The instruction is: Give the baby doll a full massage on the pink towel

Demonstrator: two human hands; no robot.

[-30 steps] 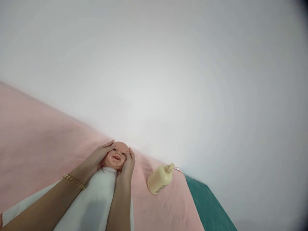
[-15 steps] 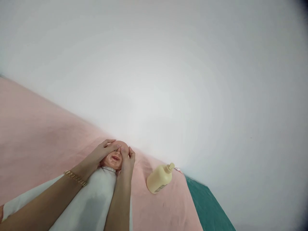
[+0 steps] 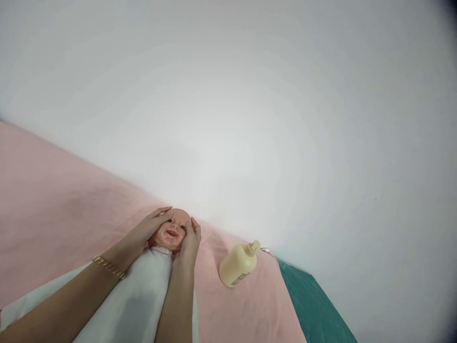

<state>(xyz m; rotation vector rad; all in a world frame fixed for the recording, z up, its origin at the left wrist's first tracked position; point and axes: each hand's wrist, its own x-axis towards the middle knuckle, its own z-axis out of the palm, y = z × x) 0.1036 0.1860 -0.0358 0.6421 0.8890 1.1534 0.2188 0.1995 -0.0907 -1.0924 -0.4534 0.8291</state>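
Note:
A doll's head (image 3: 173, 232) lies face up between my hands, its eyes and open red mouth showing. My left hand (image 3: 153, 226) cups the left side of the head, its thumb near one eye. On the other side my right hand (image 3: 192, 238) is wrapped round the head, thumb at the temple. Below the chin, a white garment (image 3: 143, 290) with a frilled collar covers the doll's body and has a grey shaded patch. A gold bracelet (image 3: 109, 267) circles my left wrist.
To the right of the doll, a pale yellow pump bottle (image 3: 237, 264) stands on the pink cloth (image 3: 246, 314). A green surface (image 3: 314, 305) shows past the cloth's right edge. A white wall (image 3: 228, 119) rises behind.
Both thumbs have slid outward from the middle of the doll's forehead to the sides, uncovering its eyes. The bottle and cloth edge appear slightly further right in view.

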